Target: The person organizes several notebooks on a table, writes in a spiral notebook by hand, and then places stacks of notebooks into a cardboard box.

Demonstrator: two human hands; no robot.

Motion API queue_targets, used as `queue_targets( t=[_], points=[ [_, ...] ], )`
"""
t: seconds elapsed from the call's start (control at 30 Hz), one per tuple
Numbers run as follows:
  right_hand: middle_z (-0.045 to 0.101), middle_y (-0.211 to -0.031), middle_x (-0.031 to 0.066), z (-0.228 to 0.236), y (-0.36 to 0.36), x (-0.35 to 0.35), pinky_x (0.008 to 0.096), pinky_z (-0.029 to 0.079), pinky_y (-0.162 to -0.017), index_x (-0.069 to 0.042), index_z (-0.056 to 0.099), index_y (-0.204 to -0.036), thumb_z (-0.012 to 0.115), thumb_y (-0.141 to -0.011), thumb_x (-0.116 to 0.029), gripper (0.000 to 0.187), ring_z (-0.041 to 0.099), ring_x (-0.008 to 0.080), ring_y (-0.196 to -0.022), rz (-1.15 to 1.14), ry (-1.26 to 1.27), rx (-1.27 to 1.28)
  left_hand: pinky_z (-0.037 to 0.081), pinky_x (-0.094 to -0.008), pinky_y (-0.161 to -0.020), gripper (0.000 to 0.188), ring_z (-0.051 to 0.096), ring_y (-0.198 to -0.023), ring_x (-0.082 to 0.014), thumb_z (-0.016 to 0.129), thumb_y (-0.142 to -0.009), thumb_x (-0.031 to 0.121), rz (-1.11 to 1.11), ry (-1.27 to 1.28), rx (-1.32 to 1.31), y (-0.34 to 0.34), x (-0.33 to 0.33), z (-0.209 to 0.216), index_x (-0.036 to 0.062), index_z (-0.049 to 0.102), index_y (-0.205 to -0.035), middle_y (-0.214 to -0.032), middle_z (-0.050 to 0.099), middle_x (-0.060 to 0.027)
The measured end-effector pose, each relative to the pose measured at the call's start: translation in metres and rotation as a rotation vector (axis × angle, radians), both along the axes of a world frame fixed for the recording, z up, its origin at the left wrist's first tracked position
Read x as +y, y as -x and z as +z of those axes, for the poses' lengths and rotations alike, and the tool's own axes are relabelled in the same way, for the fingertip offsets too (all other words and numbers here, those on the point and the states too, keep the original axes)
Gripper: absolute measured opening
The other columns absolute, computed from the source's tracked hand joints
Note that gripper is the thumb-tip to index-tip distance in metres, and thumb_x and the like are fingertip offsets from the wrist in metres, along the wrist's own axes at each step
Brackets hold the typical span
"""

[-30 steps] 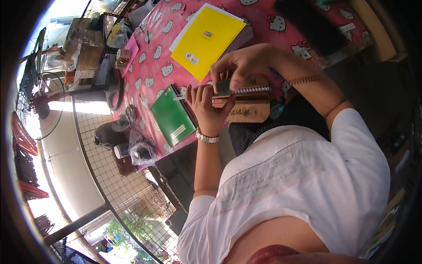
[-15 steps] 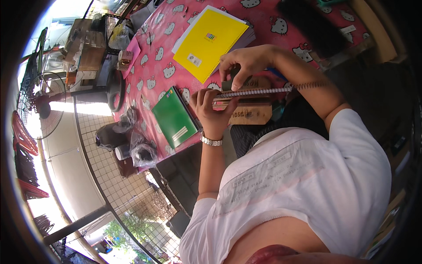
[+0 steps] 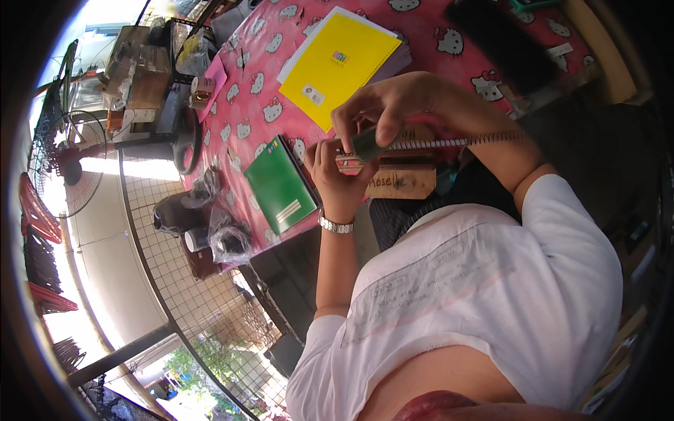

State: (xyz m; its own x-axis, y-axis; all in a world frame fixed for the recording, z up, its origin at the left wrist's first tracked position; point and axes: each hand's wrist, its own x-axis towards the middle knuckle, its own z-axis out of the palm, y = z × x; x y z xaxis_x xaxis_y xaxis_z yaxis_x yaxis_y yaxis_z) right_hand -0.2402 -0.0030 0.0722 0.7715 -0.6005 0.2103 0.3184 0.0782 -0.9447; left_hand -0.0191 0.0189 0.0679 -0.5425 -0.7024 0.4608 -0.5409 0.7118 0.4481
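Note:
A wire coil [image 3: 432,144] runs along the edge of a notebook held on edge at a wooden block [image 3: 404,184], and its loose end sticks out toward my right forearm. My left hand [image 3: 335,168], with a metal watch at the wrist, is closed around the left end of that edge, thumb on the near side. Just above the coil, my right hand [image 3: 386,109] pinches a small dark green block [image 3: 368,144] between thumb and fingers. The block is close to my left fingertips and covers part of the coil. Most of the notebook's pages are hidden.
A yellow notebook [image 3: 337,67] lies on a stack beyond my hands, on a pink patterned tablecloth [image 3: 239,105]. To the left are a green notebook [image 3: 279,188], a cup [image 3: 201,91] and plastic-wrapped things [image 3: 228,238]. A long black bristly object [image 3: 502,45] lies far right.
My right hand has moved left along the coil with the dark green block, which now sits tilted nearer my left fingers. My left hand has stayed almost in place.

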Motion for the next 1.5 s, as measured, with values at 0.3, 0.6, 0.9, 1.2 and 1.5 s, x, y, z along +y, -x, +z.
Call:
queue_targets(
  t=[0.3,0.6,0.9,1.2,1.5],
  points=[
    [0.059,-0.099,0.0043,0.002,-0.005,-0.018,0.0265,0.045,-0.08,-0.006,0.062,-0.107,0.074,-0.073,-0.03,0.043,0.056,0.0118,-0.09,-0.231,0.238,0.575,0.046,-0.0351,-0.072,0.038,0.054,-0.087,-0.0238,0.085,-0.059,0.009,-0.036,-0.04,0.002,-0.027,-0.024,-0.002,0.006,0.061,-0.088,-0.097,0.055,-0.0087],
    [0.062,-0.1,0.0052,-0.009,-0.005,-0.014,0.0316,0.043,-0.086,-0.006,0.066,-0.106,0.078,-0.072,-0.039,0.049,0.056,0.0163,-0.1,-0.134,0.148,0.311,0.049,-0.0285,-0.061,0.032,0.058,-0.072,-0.0169,0.083,-0.062,0.001,-0.164,-0.229,0.083,-0.026,-0.029,0.001,0.0007,0.063,-0.087,-0.086,0.056,-0.0072],
    [0.06,-0.098,0.0039,-0.003,-0.004,-0.014,0.0277,0.044,-0.083,-0.005,0.064,-0.11,0.076,-0.072,-0.034,0.049,0.056,0.014,-0.096,-0.189,0.12,0.465,0.047,-0.0253,-0.071,0.03,0.057,-0.081,-0.0132,0.073,-0.07,-0.01,-0.23,-0.412,0.123,-0.03,-0.04,-0.006,-0.0009,0.061,-0.095,-0.095,0.056,-0.0054],
    [0.059,-0.091,0.003,-0.003,-0.012,-0.017,0.0254,0.044,-0.075,-0.005,0.064,-0.102,0.075,-0.077,-0.035,0.04,0.054,0.0107,-0.088,-0.226,-0.039,0.159,0.05,-0.0256,-0.071,0.03,0.058,-0.081,-0.0124,0.074,-0.069,-0.011,-0.202,-0.595,0.324,-0.031,-0.042,-0.007,-0.0039,0.059,-0.094,-0.095,0.058,-0.0061],
    [0.069,-0.091,0.0106,-0.086,0.103,-0.02,0.038,0.048,-0.085,-0.007,0.066,-0.105,0.076,-0.074,-0.035,0.043,0.065,0.029,-0.091,-1.729,0.549,0.954,0.05,-0.0234,-0.066,0.02,0.062,-0.071,-0.0117,0.073,-0.078,-0.003,0.098,-0.539,0.402,-0.039,-0.033,-0.012,-0.0034,0.061,-0.095,-0.084,0.066,-0.0062]
  ],
)
